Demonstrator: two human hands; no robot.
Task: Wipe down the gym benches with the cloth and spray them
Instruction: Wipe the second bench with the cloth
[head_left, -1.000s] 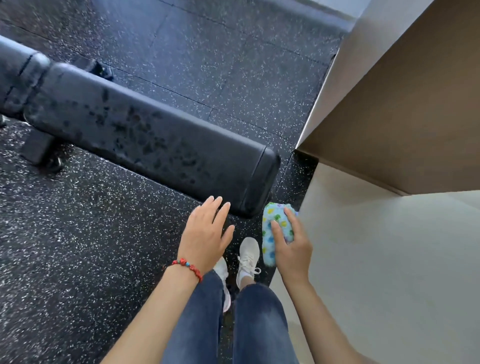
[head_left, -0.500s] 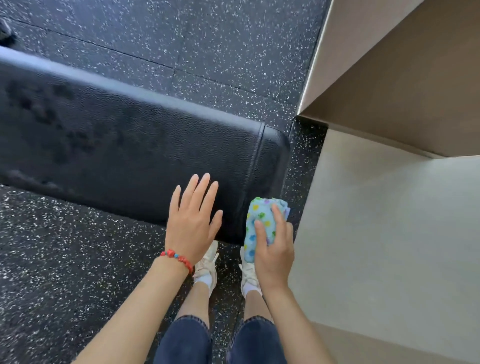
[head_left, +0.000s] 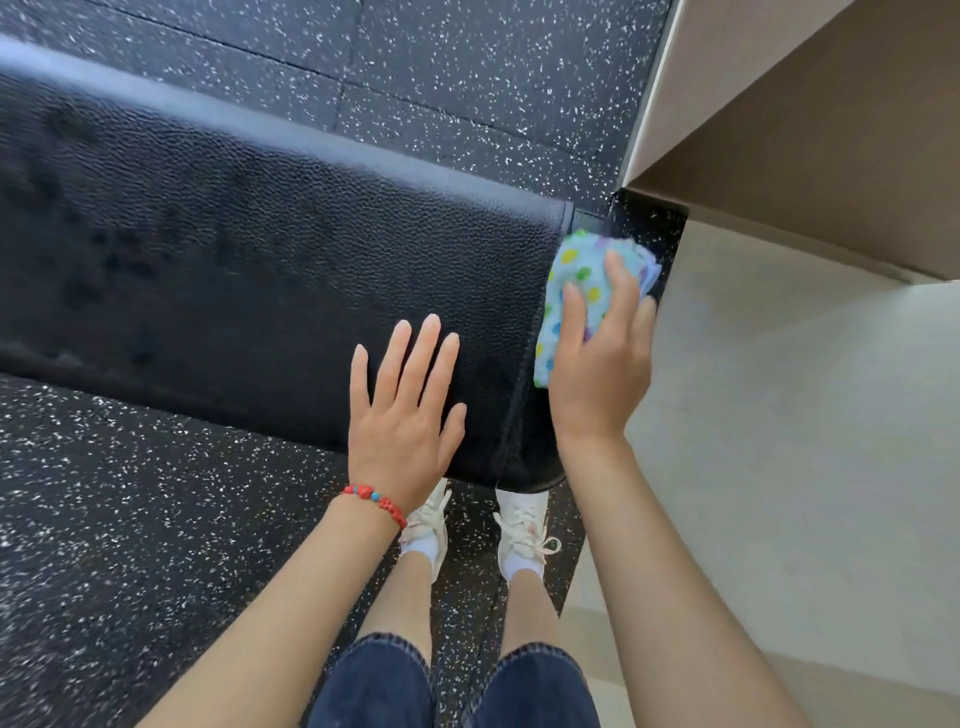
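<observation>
Head view: right hand (head_left: 597, 374) gripping dotted cloth (head_left: 576, 280) against bench (head_left: 260, 270) end, left hand (head_left: 405, 415) spread flat just beside.

Black pebbled bench pad (head_left: 249, 270), light-blue cloth (head_left: 576, 291) – multicoloured dots, black white-speckled floor (head_left: 467, 78), red bracelet (head_left: 375, 503)

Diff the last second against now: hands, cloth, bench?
Right hand has carried the cloth up onto the bench end. Left hand has moved forward, now flat over the pad. The view has closed in. Unchanged: cloth gripped, left hand open.
</observation>
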